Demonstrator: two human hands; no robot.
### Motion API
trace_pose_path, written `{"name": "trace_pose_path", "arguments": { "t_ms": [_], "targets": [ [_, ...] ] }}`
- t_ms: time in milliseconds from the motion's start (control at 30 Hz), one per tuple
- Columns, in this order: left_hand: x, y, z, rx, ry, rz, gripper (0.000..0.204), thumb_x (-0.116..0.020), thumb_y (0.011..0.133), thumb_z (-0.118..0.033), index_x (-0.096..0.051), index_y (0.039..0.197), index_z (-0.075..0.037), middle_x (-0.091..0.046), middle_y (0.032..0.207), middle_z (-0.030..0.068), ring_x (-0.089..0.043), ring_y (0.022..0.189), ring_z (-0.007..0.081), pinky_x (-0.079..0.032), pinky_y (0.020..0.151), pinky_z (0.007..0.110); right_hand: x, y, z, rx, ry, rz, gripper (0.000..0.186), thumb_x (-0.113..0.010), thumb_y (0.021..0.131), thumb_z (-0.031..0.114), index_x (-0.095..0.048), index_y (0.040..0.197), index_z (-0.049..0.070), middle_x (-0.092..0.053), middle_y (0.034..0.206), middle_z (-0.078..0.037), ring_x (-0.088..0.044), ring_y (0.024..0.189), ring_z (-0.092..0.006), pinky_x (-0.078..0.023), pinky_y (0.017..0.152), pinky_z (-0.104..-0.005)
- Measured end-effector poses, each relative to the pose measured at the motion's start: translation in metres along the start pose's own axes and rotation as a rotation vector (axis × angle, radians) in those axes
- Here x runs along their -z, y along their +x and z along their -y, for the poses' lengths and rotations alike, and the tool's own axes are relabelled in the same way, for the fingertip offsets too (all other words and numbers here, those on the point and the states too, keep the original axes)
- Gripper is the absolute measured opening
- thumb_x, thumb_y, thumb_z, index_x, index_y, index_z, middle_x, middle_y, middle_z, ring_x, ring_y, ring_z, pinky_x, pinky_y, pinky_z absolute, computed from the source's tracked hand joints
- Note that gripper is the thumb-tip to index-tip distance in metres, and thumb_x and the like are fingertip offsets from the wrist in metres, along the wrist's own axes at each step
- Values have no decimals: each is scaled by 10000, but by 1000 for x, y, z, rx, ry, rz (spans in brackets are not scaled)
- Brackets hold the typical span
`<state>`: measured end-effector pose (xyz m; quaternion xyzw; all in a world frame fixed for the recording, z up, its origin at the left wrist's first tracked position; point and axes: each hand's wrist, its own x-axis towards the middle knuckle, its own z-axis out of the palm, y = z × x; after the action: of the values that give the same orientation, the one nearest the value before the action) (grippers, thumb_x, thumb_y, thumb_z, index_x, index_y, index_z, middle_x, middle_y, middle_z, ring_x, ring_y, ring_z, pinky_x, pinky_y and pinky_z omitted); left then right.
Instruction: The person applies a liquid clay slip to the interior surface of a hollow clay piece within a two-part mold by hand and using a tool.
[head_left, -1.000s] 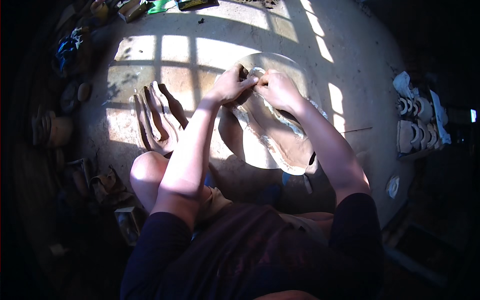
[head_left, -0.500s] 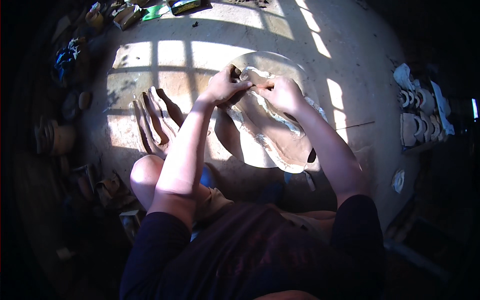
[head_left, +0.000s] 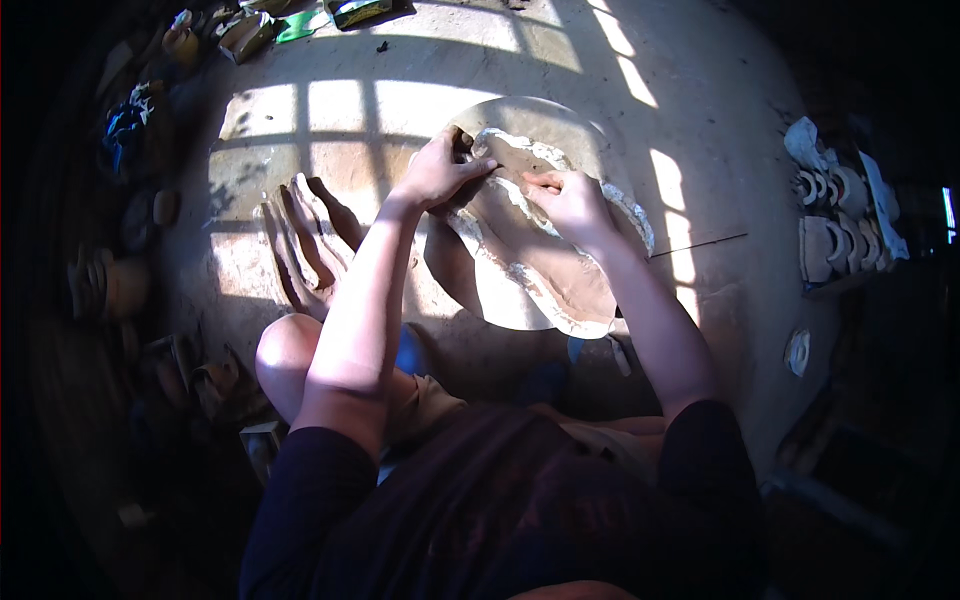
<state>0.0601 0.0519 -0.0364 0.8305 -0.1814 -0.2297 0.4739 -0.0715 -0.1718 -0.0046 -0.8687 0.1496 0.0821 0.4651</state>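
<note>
A wavy, brown clay piece (head_left: pixel 574 281) with rough white edging lies on a round, pale board (head_left: pixel 515 312) in front of me. My left hand (head_left: pixel 436 178) is closed at its far left edge. The fingers curl round a dark clay part there, and the thumb stretches inward over the surface. My right hand (head_left: pixel 572 207) is above the middle of the piece, its thumb and fingers pinched together, pointing left. Whatever the pinch holds is too small to make out. A gap lies between the two hands.
Long wavy clay strips (head_left: pixel 309 243) stand on the floor left of the board. A thin stick (head_left: pixel 702 243) and stacked curved pieces (head_left: pixel 838 246) are to the right. Left are stacked pots (head_left: pixel 118 284) and a blue bundle (head_left: pixel 124 128); boxes (head_left: pixel 247 38) stand far left.
My right hand has drawn away from the left thumb, toward the right and slightly nearer to me. My left hand keeps its place at the far left edge of the clay.
</note>
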Motion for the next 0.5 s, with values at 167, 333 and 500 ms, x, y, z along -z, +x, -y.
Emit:
{"name": "trace_pose_path", "arguments": {
  "t_ms": [167,333,500],
  "targets": [
    [3,-5,-3,26,35,-28,768,-864,839,-549,-627,1292,24,-716,1267,271,-694,1213,380,-525,1053,440,-2,-4,-3,40,-58,-20,402,-744,1002,178,-709,1309,-79,-789,1140,-148,-693,983,-101,-543,877,-243],
    [-1,-2,-15,-10,55,-22,831,-899,786,-562,-627,1306,26,-711,1284,270,-687,1222,380,-524,1055,442,-2,-5,-32,21,91,-85,377,-760,967,299,-783,1222,22,-808,1016,-176,-745,859,-148,-553,807,-294],
    [3,-7,12,0,15,-41,866,-920,779,-540,-602,1352,26,-722,1261,250,-699,1191,347,-526,1046,416,10,-12,36,-5,-240,21,399,-764,934,318,-787,1211,31,-793,944,-187,-763,828,-212,-569,758,-341]
  ]
}}
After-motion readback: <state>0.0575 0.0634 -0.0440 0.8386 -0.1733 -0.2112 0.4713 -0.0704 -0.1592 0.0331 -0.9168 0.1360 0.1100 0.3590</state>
